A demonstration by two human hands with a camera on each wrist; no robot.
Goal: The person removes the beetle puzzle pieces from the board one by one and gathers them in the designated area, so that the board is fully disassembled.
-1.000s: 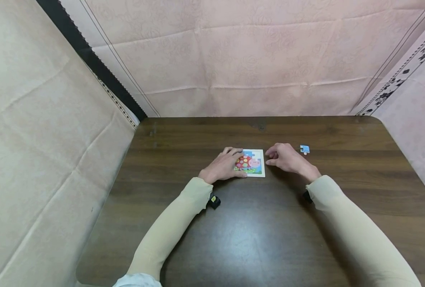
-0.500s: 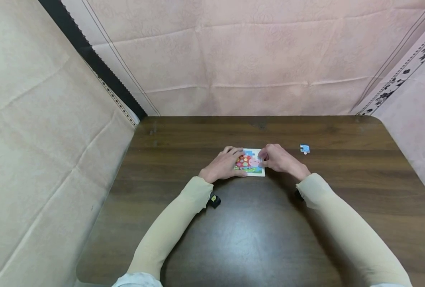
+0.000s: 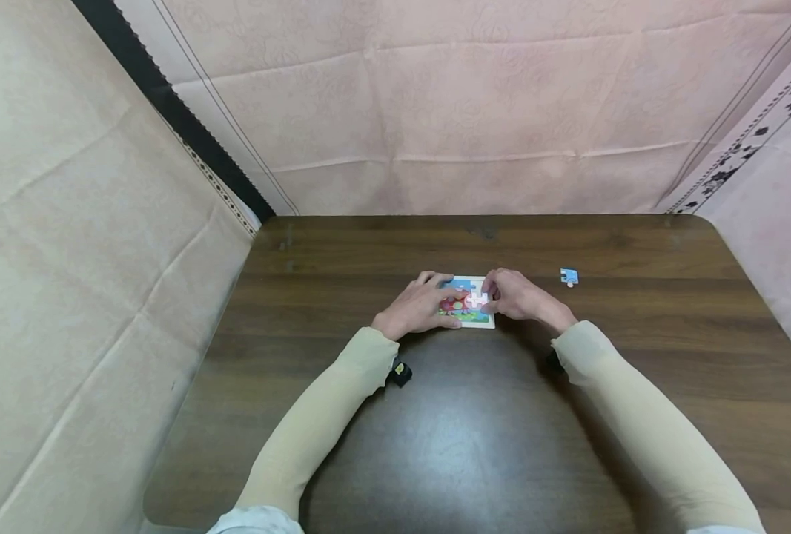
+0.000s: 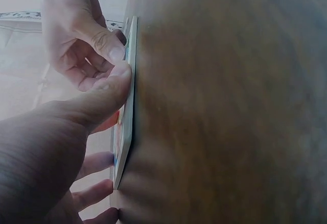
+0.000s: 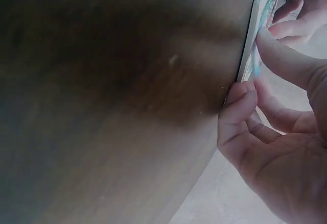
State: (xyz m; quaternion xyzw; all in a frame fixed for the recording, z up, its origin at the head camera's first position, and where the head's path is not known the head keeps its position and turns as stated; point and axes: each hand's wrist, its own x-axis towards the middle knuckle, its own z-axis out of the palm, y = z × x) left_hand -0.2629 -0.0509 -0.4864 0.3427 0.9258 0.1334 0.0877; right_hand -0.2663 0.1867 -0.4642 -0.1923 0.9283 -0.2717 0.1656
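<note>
A small framed jigsaw puzzle with a colourful picture lies on the table. In the head view my left hand grips its left part, thumb at the near edge and fingers toward the far edge, the index finger reaching over the picture. My right hand is at the puzzle's right side, thumb and index finger pinching a puzzle piece that they mostly hide. A pale, jigsaw-shaped patch shows in the picture beside those fingertips. In the left wrist view the puzzle's edge is seen side-on with both hands close together.
A loose blue puzzle piece lies to the right of my right hand. The brown wooden table has a far edge against a pale cloth. More cloth hangs at the left and right sides.
My right hand has moved left from beside the puzzle onto its right side. The left index finger has stretched further over the picture, and a pale patch now shows where the pink face was.
</note>
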